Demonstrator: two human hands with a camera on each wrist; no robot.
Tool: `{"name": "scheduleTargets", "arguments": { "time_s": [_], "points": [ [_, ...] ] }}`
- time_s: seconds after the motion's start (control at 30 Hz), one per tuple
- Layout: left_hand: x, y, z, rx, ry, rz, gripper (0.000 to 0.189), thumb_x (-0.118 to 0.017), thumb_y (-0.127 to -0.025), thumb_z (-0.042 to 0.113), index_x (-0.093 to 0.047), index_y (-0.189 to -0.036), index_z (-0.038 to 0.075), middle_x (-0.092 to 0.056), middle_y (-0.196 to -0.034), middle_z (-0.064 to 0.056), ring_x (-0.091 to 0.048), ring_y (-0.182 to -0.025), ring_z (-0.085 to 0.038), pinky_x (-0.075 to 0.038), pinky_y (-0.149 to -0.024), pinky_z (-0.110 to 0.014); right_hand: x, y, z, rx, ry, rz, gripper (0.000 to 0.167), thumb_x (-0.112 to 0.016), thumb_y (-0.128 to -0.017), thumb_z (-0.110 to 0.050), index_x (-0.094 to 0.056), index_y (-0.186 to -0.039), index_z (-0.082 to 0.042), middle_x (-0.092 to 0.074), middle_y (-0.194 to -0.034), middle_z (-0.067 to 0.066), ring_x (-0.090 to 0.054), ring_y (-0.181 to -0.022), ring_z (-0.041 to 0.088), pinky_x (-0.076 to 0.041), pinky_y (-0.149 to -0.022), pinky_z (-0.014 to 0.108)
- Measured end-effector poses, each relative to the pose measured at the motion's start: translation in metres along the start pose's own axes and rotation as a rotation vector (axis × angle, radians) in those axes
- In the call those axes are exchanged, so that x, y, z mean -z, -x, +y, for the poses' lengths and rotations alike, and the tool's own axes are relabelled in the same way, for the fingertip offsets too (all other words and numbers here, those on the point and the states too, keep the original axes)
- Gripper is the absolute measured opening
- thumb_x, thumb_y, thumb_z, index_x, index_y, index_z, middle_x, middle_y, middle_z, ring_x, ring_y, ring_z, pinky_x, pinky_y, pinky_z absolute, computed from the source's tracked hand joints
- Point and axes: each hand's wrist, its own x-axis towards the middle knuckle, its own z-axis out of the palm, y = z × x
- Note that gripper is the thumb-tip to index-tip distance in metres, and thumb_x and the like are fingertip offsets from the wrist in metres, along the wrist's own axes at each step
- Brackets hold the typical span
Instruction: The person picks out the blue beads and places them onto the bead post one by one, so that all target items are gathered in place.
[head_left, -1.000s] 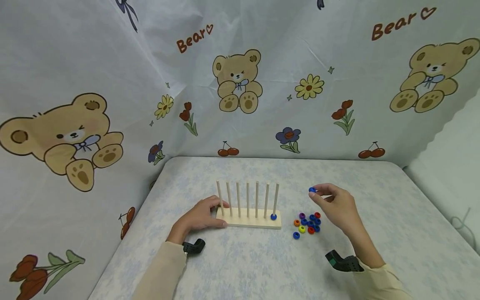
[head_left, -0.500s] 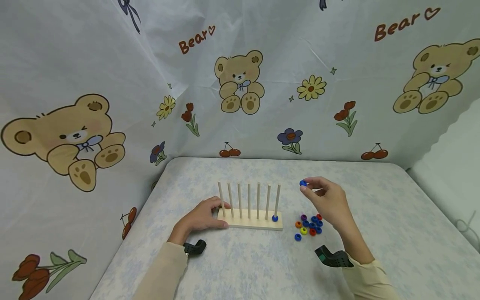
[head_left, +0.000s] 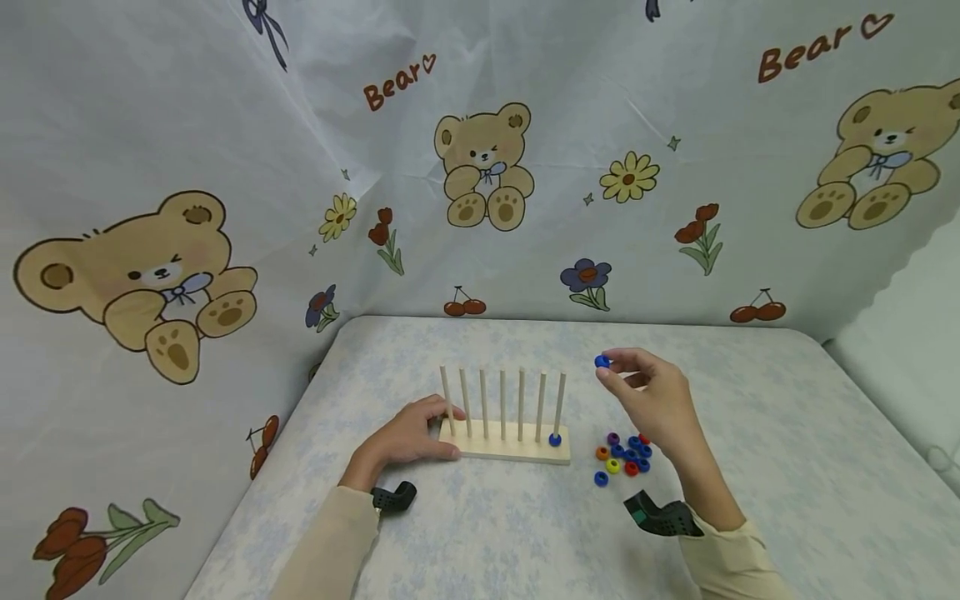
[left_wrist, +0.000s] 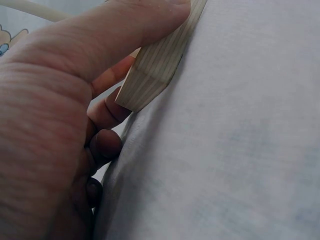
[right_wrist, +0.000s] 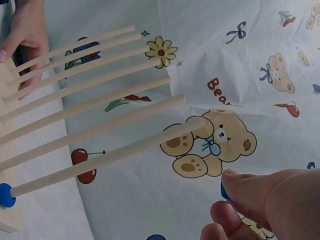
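Note:
A wooden peg rack (head_left: pixel 510 448) with a row of several upright pegs stands on the table. My left hand (head_left: pixel 408 433) holds its left end, thumb at the front and fingers behind; the left wrist view shows the thumb on the base's edge (left_wrist: pixel 157 65). One blue bead (head_left: pixel 555 440) sits at the bottom of the rightmost peg. To the right of that peg, my right hand (head_left: pixel 652 400) pinches another blue bead (head_left: pixel 602 362) between thumb and finger, in the air. In the right wrist view the thumb mostly hides this held bead (right_wrist: pixel 224 190).
Loose beads, blue, red, orange, purple and a yellow bead (head_left: pixel 612 466), lie in a cluster right of the rack, below my right hand. A bear-print cloth (head_left: pixel 487 267) hangs behind the table (head_left: pixel 495 533).
My right hand has carried the blue bead left and slightly up, closer to the rightmost peg, slowing in the last half second. My left hand stays on the rack. The head view has shifted slightly.

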Motion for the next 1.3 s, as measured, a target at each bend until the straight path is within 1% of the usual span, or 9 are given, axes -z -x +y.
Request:
{"name": "scheduleTargets", "arguments": {
  "time_s": [0.23, 0.33, 0.5, 0.67, 0.77, 1.0, 1.3],
  "points": [
    [-0.003, -0.002, 0.000, 0.012, -0.020, 0.008, 0.051, -0.090, -0.069, 0.049, -0.067, -0.113, 0.039, -0.060, -0.118, 0.015, -0.055, -0.110, -0.012, -0.045, -0.097, -0.037, 0.002, 0.005, -0.005, 0.041, 0.004, 0.012, 0.034, -0.067, -0.097, -0.035, -0.069, -0.122, -0.013, -0.071, -0.108, 0.011, -0.063, -0.093, 0.026, -0.049, -0.061, 0.024],
    [-0.003, -0.002, -0.001, 0.009, -0.024, 0.014, 0.050, -0.090, -0.070, 0.047, -0.067, -0.113, 0.038, -0.060, -0.119, 0.014, -0.055, -0.110, -0.013, -0.045, -0.097, -0.038, 0.001, 0.006, -0.006, 0.051, 0.005, 0.018, 0.034, -0.067, -0.097, -0.035, -0.069, -0.123, -0.013, -0.072, -0.109, 0.011, -0.063, -0.094, 0.026, -0.049, -0.062, 0.024],
    [-0.003, -0.001, 0.001, 0.008, -0.015, 0.003, 0.050, -0.090, -0.071, 0.046, -0.067, -0.114, 0.038, -0.060, -0.120, 0.012, -0.055, -0.111, -0.014, -0.045, -0.097, -0.040, -0.002, 0.007, -0.008, 0.079, -0.008, 0.029, 0.033, -0.068, -0.097, -0.033, -0.070, -0.122, -0.013, -0.073, -0.110, 0.011, -0.064, -0.094, 0.026, -0.050, -0.061, 0.023],
    [-0.002, -0.003, -0.001, 0.013, -0.030, 0.008, 0.048, -0.089, -0.071, 0.048, -0.065, -0.113, 0.042, -0.059, -0.119, 0.015, -0.054, -0.111, -0.012, -0.044, -0.098, -0.040, -0.008, 0.007, -0.011, 0.131, -0.035, 0.052, 0.031, -0.069, -0.096, -0.030, -0.071, -0.121, -0.013, -0.074, -0.107, 0.010, -0.067, -0.091, 0.025, -0.051, -0.063, 0.022],
    [-0.002, -0.005, -0.003, 0.022, -0.035, 0.006, 0.048, -0.090, -0.071, 0.048, -0.065, -0.112, 0.043, -0.059, -0.118, 0.017, -0.054, -0.112, -0.011, -0.043, -0.099, -0.040, -0.013, 0.007, -0.012, 0.160, -0.044, 0.065, 0.029, -0.070, -0.096, -0.027, -0.071, -0.121, -0.012, -0.074, -0.106, 0.009, -0.068, -0.090, 0.023, -0.052, -0.065, 0.021],
    [-0.001, -0.004, -0.003, 0.029, -0.043, 0.004, 0.049, -0.090, -0.070, 0.047, -0.065, -0.112, 0.043, -0.059, -0.118, 0.017, -0.054, -0.112, -0.011, -0.043, -0.100, -0.040, -0.022, 0.007, -0.011, 0.202, -0.068, 0.084, 0.029, -0.070, -0.096, -0.019, -0.070, -0.123, -0.011, -0.074, -0.109, 0.008, -0.067, -0.088, 0.018, -0.052, -0.070, 0.016],
    [0.000, -0.003, 0.001, 0.028, -0.028, -0.002, 0.050, -0.090, -0.070, 0.046, -0.066, -0.114, 0.039, -0.060, -0.120, 0.013, -0.055, -0.112, -0.013, -0.044, -0.098, -0.039, -0.027, 0.009, -0.016, 0.241, -0.088, 0.094, 0.029, -0.069, -0.096, -0.016, -0.070, -0.124, -0.012, -0.075, -0.107, 0.006, -0.064, -0.085, 0.011, -0.053, -0.066, 0.019]
  ]
}}
